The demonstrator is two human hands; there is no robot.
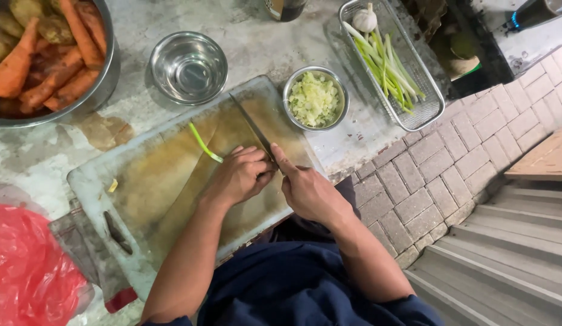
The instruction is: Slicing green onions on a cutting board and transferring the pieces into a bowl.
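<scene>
My right hand point(306, 192) grips the handle of a knife point(252, 125), whose dark blade lies across a stained cutting board point(172, 199). My left hand point(239, 175) is curled over the near end of a thin green onion stalk point(202, 143) that lies on the board, right beside the blade. A small steel bowl of chopped pale green onion point(315, 99) stands just past the board's far right corner.
An empty steel bowl point(188, 65) sits beyond the board. A large metal pot of carrots and potatoes point(48, 51) is at the top left. A wire basket point(408, 111) holds green onions and a garlic bulb. Red plastic bag point(27, 271) at bottom left. Brick floor and steps lie right.
</scene>
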